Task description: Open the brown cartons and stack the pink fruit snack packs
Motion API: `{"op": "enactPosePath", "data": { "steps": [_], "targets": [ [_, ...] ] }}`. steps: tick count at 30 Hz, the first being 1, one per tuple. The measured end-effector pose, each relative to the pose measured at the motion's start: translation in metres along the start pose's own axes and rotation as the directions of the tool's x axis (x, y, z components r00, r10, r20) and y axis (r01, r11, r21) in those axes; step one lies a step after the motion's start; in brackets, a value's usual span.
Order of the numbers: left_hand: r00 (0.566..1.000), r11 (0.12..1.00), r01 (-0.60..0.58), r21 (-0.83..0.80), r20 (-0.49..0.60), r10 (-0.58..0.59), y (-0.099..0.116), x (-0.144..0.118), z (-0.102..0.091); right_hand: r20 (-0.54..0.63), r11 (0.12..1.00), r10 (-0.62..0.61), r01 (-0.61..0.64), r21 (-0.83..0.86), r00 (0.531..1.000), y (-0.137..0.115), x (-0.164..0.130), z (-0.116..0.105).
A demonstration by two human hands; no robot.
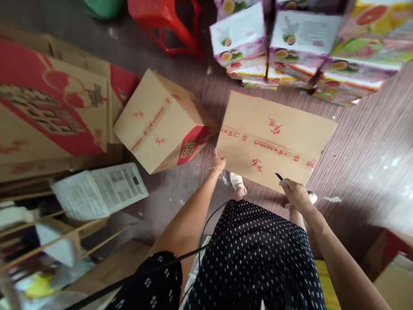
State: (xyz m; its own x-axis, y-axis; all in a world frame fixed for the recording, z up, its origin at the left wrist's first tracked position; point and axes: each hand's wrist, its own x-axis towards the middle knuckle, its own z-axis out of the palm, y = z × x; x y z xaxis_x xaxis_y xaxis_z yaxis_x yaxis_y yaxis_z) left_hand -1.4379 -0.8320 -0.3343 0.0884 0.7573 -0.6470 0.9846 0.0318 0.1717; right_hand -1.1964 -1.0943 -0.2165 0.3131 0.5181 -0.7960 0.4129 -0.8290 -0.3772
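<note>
In front of my legs is a brown cardboard box [267, 133], its top taped shut with red-printed tape and stamped with red characters. At its near left corner, my left hand [218, 162] holds the edge, with the fingers partly hidden against the side. My right hand [297, 194] is closed around a slim tool with a dark pointed tip [279, 176]. That tip hangs over the near right edge of the box, and I cannot tell whether it touches the cardboard. A second taped carton [151, 122] sits tilted in view just to the left.
Stacked fruit-printed boxes [303, 47] stand beyond the box. A red plastic stool [167, 26] and a green object [103, 6] are at the back. Large red-and-brown cartons [51, 103] fill the left, near a printed sheet [101, 189] on a rack. A black cable [180, 258] crosses my lap.
</note>
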Motion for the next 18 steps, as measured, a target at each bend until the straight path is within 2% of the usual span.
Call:
{"op": "enactPosePath", "data": {
  "steps": [2, 4, 7, 10, 12, 14, 18],
  "targets": [
    [0.998, 0.994, 0.055, -0.090, -0.028, -0.057, -0.004, -0.002, 0.004, 0.036, 0.977, -0.088, 0.093, -0.190, 0.996, -0.056, 0.026, -0.007],
    [0.997, 0.987, 0.068, -0.143, -0.016, -0.071, -0.006, 0.004, -0.005, 0.093, 0.921, -0.112, 0.138, -0.363, 0.989, -0.114, 0.049, -0.017],
    [0.990, 0.969, 0.094, -0.230, 0.124, -0.067, -0.016, 0.023, -0.032, 0.171, 0.797, -0.101, 0.182, -0.576, 0.980, -0.199, 0.078, -0.030],
    [0.962, 0.932, 0.127, -0.340, 0.269, -0.033, -0.032, 0.040, -0.054, 0.248, 0.628, -0.112, 0.262, -0.733, 0.962, -0.269, 0.114, -0.034],
    [0.958, 0.908, 0.135, -0.397, 0.285, -0.017, -0.041, 0.045, -0.061, 0.305, 0.498, -0.147, 0.337, -0.799, 0.941, -0.302, 0.147, -0.030],
    [0.957, 0.886, 0.140, -0.442, 0.290, -0.007, -0.047, 0.046, -0.061, 0.329, 0.421, -0.211, 0.390, -0.819, 0.920, -0.326, 0.185, -0.021],
    [0.962, 0.868, 0.130, -0.480, 0.272, 0.006, -0.049, 0.041, -0.052, 0.353, 0.469, -0.398, 0.519, -0.715, 0.847, -0.349, 0.253, 0.008]
  ]
}}
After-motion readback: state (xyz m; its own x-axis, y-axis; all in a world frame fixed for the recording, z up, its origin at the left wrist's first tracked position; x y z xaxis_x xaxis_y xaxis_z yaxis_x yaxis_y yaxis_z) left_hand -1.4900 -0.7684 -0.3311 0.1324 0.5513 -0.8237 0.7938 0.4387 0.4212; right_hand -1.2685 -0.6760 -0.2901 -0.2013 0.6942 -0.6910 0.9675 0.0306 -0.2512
